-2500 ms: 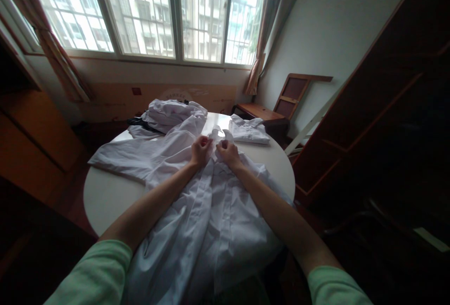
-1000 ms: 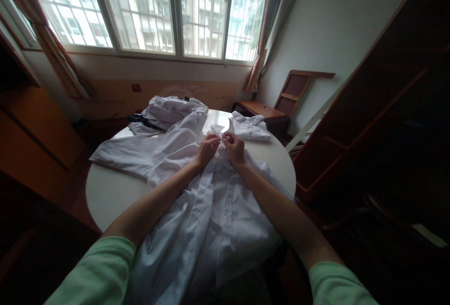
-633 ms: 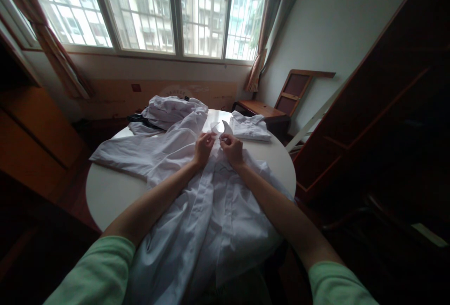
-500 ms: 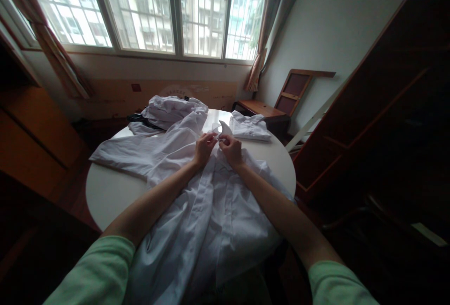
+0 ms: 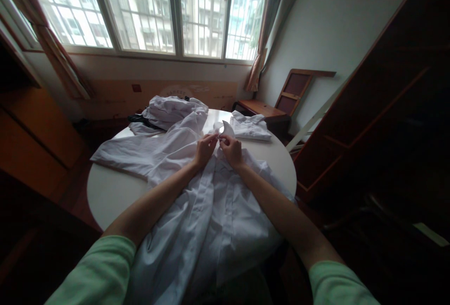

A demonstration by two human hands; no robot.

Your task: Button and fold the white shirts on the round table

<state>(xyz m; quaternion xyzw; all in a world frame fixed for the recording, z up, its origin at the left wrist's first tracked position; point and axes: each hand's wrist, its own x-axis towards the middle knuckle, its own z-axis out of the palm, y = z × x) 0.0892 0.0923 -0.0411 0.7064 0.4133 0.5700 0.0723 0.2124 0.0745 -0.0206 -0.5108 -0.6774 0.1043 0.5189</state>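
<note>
A white shirt lies spread over the round white table, its front open and its lower part hanging over the near edge. One sleeve stretches out to the left. My left hand and my right hand meet at the collar, both closed in a pinch on the shirt's neck. The fingertips almost touch each other. Whatever small part sits between them, perhaps fabric edges, is too small to make out. The collar stands up in a curve just beyond my fingers.
A heap of crumpled white clothes with something dark under it lies at the table's far left. A folded white shirt rests at the far right. Behind the table stand a wooden chair and a barred window; a dark red wooden panel leans at right.
Both hands stay at the collar with only slight finger movement. The collar's upright right side has shifted a little to the right.
</note>
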